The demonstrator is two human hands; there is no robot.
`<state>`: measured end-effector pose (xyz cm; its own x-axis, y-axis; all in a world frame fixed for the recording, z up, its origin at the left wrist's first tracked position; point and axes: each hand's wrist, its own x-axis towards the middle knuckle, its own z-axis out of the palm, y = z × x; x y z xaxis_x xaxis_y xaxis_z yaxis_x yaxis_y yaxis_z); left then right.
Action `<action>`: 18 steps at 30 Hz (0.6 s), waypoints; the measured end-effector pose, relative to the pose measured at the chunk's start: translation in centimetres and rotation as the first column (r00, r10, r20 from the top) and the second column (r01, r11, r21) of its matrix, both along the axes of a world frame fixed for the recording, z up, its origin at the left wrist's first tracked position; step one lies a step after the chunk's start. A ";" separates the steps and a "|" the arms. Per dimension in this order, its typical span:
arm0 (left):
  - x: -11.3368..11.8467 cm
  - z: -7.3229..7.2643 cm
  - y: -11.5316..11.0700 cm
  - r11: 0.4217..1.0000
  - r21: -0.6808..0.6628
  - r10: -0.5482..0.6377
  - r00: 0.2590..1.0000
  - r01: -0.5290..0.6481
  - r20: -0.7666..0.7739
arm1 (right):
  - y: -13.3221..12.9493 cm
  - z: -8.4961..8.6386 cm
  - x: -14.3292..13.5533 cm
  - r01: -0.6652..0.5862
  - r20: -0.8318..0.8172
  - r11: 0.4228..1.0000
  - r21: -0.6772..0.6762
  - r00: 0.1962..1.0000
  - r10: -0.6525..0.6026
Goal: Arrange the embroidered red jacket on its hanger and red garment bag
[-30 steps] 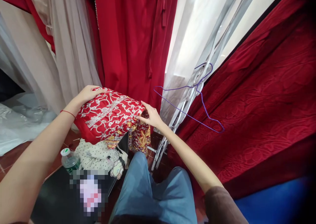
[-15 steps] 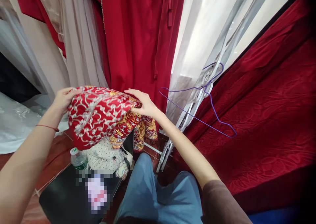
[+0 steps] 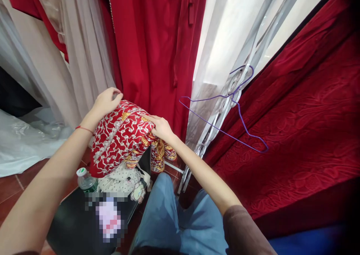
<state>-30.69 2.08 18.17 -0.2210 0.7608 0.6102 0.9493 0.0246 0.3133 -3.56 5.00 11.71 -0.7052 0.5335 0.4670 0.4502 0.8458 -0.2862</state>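
A red garment (image 3: 120, 138) with silver and gold embroidery lies folded in a bundle over the back of a black chair. At its upper left edge, my left hand (image 3: 107, 100) has its fingers curled with thumb and forefinger close together at the cloth; the fingertips are partly hidden. My right hand (image 3: 161, 128) grips the right side of the bundle, fingers on top and thumb against the near face. Gold-embroidered, fringed parts (image 3: 158, 155) of the garment hang down below the right hand.
On the black chair seat (image 3: 70, 221) are a water bottle (image 3: 86, 180), a white dotted cloth bag (image 3: 120, 180) and a blurred-out item (image 3: 109, 217). A purple hanger (image 3: 223, 125) hangs on a white metal rack (image 3: 197, 157). Red gowns (image 3: 149, 41) hang ahead, and a red textured cloth (image 3: 303, 135) stands at right.
My left hand has moved from the garment's left side up and right to its top edge. The bundle's left side has drooped and shifted slightly right. My right hand stays on the right side.
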 end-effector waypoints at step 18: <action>2.3 -2.6 3.3 0.993 0.087 0.046 0.954 -0.075 0.296 | -1.4 3.0 0.3 0.104 -0.043 0.993 -0.047 0.993 -0.106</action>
